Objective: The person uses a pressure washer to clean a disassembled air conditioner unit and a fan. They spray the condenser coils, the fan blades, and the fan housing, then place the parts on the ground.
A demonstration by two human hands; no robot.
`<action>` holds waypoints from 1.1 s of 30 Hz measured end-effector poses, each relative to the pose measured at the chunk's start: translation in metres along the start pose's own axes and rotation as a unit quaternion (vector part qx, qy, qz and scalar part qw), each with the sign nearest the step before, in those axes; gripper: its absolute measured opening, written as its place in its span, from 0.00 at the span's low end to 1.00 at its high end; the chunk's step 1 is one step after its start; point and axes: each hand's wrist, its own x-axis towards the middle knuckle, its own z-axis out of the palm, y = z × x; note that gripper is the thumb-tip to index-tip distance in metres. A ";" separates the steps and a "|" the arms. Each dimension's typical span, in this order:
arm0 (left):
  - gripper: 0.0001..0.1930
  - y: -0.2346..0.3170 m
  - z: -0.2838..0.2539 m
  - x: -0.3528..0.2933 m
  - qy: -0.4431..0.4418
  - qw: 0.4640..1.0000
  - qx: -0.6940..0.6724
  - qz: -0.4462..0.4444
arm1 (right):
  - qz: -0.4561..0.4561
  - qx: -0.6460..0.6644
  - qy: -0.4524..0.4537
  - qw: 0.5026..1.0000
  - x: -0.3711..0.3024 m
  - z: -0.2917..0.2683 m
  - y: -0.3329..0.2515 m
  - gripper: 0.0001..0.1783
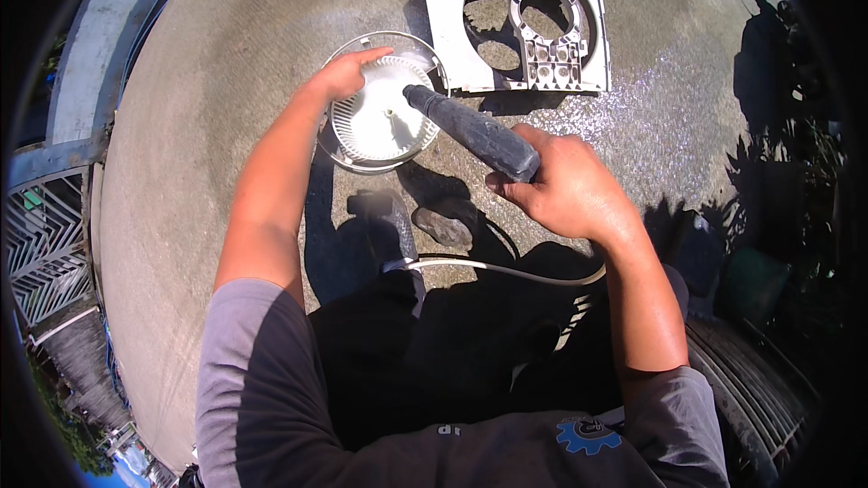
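The white fan wheel (384, 113) lay ahead of me, a little left of centre, over the concrete (226, 36). It was round and bright in the sun, with a ring of narrow fins about its edge, a smooth dished face and a small hub in the middle. A thin pale ring (380, 166) ran around it. My left hand (342, 77) was at its upper left edge, one finger stretched along the rim; the others were folded or hidden, so I cannot tell whether they pinched it. My right hand (570, 185) was wrapped around the thick end of a dark grey tool (479, 136), its narrow tip over the wheel's right side; I cannot tell whether it touched. I could read no marking on the wheel or the tool.

Beyond, to the right, was a white housing (542, 59) with large round openings. Nearer me were a stone (443, 228) and a pale hose (506, 268). My dark shirt (506, 456) bore pale lettering and a blue gear emblem (588, 435).
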 end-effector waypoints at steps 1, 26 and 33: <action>0.45 -0.004 0.006 0.001 0.051 0.996 -0.078 -0.018 | 0.009 -0.004 0.010 1.000 0.000 0.001 0.001 0.22; 0.38 -0.011 0.009 0.004 0.097 0.992 -0.080 0.003 | -0.007 0.013 0.039 0.999 0.003 0.005 0.005 0.21; 0.38 -0.021 0.016 0.018 0.056 0.956 -0.247 -0.145 | 0.021 -0.004 0.030 0.999 0.005 0.002 0.004 0.23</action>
